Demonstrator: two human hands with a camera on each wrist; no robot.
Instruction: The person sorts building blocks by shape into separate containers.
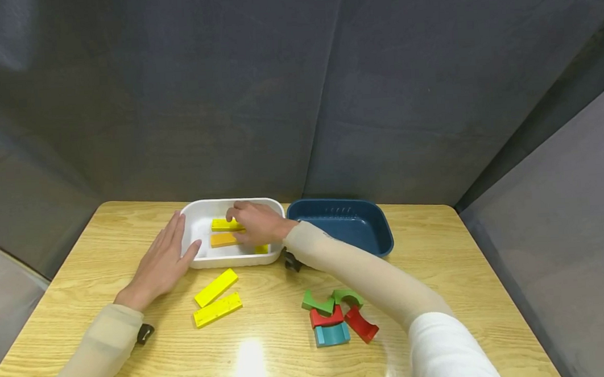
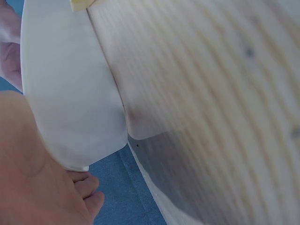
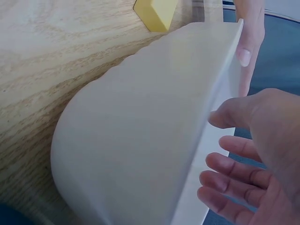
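Note:
My left hand lies flat with straight fingers along the left end of a white tray, its thumb over the near rim. Reaching over the tray from the right is my right hand, fingers loosely bent beside a yellow block and an orange block. In the right wrist view the right hand's thumb and fingers are apart, with nothing seen between them. Another yellow block shows partly under that hand. In the left wrist view the left fingers reach past the tray's end.
Two yellow blocks lie on the wooden table in front of the white tray. A dark blue tray stands to its right. Green arches, red arches and a teal arch lie near the right forearm.

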